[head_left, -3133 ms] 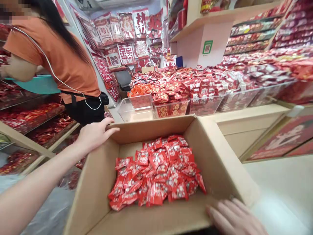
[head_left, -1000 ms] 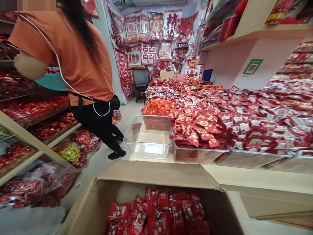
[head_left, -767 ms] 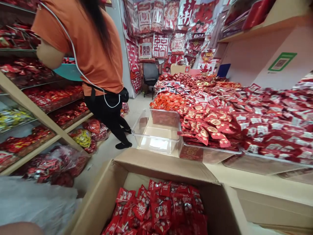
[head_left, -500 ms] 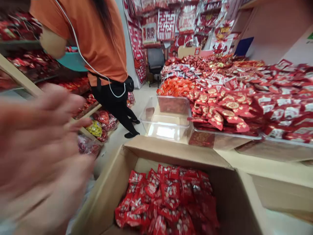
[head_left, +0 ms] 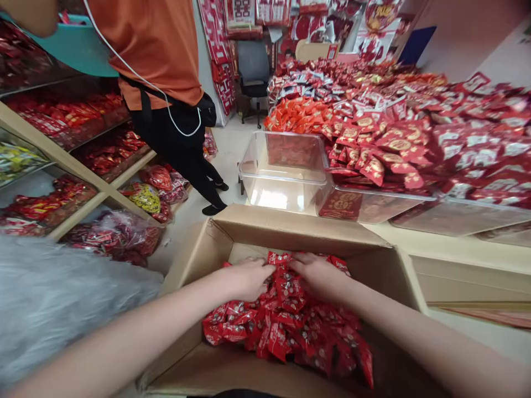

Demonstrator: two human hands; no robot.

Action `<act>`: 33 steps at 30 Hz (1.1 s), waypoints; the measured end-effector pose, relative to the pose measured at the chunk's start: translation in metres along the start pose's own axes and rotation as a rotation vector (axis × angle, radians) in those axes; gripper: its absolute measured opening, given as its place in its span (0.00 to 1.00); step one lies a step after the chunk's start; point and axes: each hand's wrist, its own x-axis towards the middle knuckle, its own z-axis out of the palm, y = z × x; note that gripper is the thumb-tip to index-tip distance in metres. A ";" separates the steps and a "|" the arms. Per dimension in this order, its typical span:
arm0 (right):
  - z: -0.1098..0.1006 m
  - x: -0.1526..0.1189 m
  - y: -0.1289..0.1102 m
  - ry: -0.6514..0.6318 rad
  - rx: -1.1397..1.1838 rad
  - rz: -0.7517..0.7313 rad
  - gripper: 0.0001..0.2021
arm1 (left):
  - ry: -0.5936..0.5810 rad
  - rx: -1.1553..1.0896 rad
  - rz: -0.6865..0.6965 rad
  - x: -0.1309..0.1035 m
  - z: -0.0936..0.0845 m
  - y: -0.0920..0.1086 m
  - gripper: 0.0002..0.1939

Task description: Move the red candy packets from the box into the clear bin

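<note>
A pile of small shiny red candy packets [head_left: 286, 326] lies inside an open cardboard box [head_left: 194, 260] right before me. Into the far part of the pile reach both of my hands. My left hand [head_left: 251, 278] has its fingers curled over packets, their tips partly hidden. Close beside it, my right hand [head_left: 317, 272] bends its fingers down round other packets, and its fingertips are sunk among them. A strip of packets shows between the two hands.
Past the box stand a clear plastic bin [head_left: 282, 171] and further bins heaped with red packets [head_left: 394, 149]. A person in an orange shirt [head_left: 153, 50] holds a teal basin [head_left: 74, 47] by the shelves [head_left: 103, 185]. Grey fluffy material [head_left: 70, 304] lies at left.
One hand was raised, open and blurred at the left. Both my hands are now down in the box among the packets. My view has tilted downward.
</note>
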 end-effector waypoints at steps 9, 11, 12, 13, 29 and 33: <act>0.023 0.042 0.002 -0.097 -0.163 0.136 0.18 | 0.026 0.034 -0.074 0.024 0.027 -0.005 0.21; 0.010 0.032 -0.002 -0.089 -0.154 0.122 0.18 | 0.043 -0.013 -0.060 0.010 0.015 0.001 0.23; 0.002 0.025 -0.005 -0.075 -0.141 0.109 0.17 | 0.069 -0.065 -0.040 0.002 0.006 0.005 0.24; -0.008 0.017 -0.009 -0.046 -0.096 0.084 0.16 | 0.113 -0.142 -0.016 -0.007 -0.003 0.010 0.24; -0.116 0.002 -0.011 0.539 1.636 0.012 0.13 | 0.627 -1.331 0.307 0.015 -0.103 0.053 0.25; -0.118 0.013 -0.005 0.695 1.515 -0.026 0.14 | 0.665 -1.404 0.318 0.026 -0.103 0.045 0.23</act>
